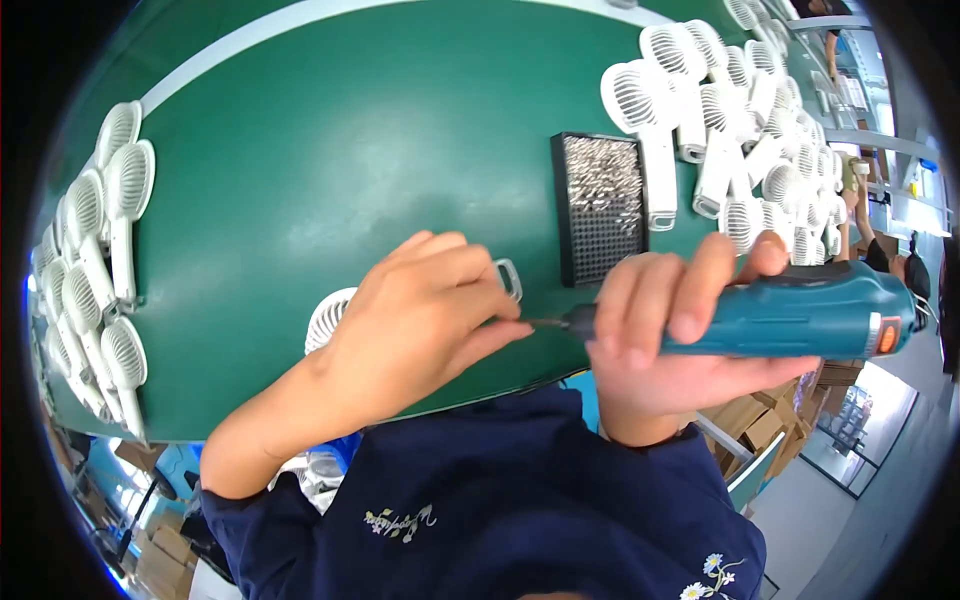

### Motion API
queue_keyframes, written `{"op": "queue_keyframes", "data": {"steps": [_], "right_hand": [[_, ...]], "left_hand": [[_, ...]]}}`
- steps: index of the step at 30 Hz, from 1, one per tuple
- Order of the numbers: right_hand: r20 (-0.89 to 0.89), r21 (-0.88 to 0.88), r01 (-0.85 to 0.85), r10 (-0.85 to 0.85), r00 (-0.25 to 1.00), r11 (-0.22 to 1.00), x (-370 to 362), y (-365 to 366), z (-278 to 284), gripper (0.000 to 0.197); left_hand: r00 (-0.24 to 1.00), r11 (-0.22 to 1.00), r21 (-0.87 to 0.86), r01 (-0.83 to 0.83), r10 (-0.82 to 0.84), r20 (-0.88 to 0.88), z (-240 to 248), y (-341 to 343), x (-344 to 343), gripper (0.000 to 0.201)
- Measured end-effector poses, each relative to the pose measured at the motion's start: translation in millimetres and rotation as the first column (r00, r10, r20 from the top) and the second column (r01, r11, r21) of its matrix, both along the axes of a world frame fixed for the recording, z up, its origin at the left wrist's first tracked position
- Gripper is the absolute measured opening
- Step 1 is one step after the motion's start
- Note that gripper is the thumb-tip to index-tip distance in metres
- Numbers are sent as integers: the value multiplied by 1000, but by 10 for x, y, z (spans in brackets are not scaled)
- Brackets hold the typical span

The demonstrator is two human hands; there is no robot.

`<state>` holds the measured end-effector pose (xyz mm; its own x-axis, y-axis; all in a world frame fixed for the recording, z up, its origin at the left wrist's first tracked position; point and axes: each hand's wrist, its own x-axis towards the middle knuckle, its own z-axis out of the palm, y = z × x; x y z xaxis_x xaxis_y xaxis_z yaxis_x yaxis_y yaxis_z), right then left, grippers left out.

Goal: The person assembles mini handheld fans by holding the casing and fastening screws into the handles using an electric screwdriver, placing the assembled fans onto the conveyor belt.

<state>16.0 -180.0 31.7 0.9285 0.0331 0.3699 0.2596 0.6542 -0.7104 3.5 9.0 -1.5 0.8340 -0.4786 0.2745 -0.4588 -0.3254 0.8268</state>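
Note:
My left hand is closed, with its thumb and forefinger pressed together at the tip of a thin driver bit. What they pinch, if anything, is hidden. Beneath that hand is a white handheld fan; its round grille shows beside my wrist and its looped handle end beyond my fingers. The hand covers the middle, so whether it grips the handle cannot be told. A teal electric screwdriver lies nearly level in my right hand, its bit pointing left. My right fingers wrap round its front end.
A black tray of small silvery screws stands on the green table, beyond my right hand. Many white fans are piled at the right, and more lie in a group at the left. Cardboard boxes are below the right edge.

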Motion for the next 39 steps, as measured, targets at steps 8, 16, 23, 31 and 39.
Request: {"op": "queue_keyframes", "data": {"steps": [8,16,23,31,39], "right_hand": [[-97,232,-30,54,994,972,-105,-46,-146,83],[-105,213,-14,37,994,977,-41,43,-196,88],[99,-65,-142,148,984,988,71,92,-199,76],[168,-148,-239,263,950,960,27,145,-147,54],[135,-114,-250,264,955,962,-11,173,-138,33]], "left_hand": [[995,999,-27,-22,19,-95,-5,59,-45,23],[999,1000,-13,-3,2,-47,-53,43,-20,24],[999,997,78,-29,30,-15,-87,65,15,22],[987,995,89,-48,61,-146,-91,74,-39,32],[984,999,37,-28,34,-175,-129,76,-54,30]]}}
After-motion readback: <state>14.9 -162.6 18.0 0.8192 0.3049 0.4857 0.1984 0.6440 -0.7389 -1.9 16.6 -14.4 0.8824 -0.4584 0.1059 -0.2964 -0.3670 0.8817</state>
